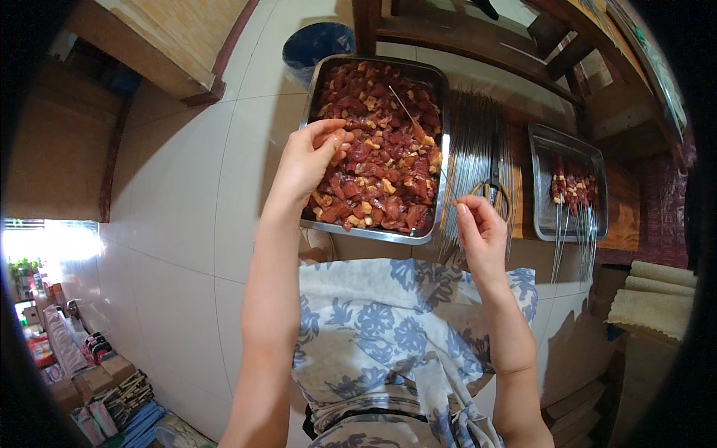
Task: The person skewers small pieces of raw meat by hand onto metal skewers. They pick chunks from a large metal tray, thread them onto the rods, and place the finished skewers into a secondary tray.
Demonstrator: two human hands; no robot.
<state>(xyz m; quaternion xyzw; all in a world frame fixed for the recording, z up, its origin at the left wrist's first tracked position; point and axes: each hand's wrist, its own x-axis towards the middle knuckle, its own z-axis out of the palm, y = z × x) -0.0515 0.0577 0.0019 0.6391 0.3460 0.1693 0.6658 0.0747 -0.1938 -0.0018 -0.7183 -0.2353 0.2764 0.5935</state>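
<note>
My right hand [483, 227] grips the lower end of a thin metal skewer [401, 103], which slants up and left over the meat. Pieces of red meat and pale fat [427, 140] are threaded partway along it, and its pointed tip is bare. Below lies a deep metal tray [374, 234] heaped with cut raw meat and pale chunks [369, 173]. Over the left part of this heap is my left hand [316, 154], thumb and fingers drawn together. Whether a piece is between those fingertips is hidden.
Right of the meat lie many bare metal skewers [468, 145] and scissors [494, 182]. A smaller metal tray [540, 224] holds loaded skewers [576, 187], their ends overhanging its near rim. A blue-lined bin [319, 47] stands behind; a wooden frame [476, 53] rises at the back right.
</note>
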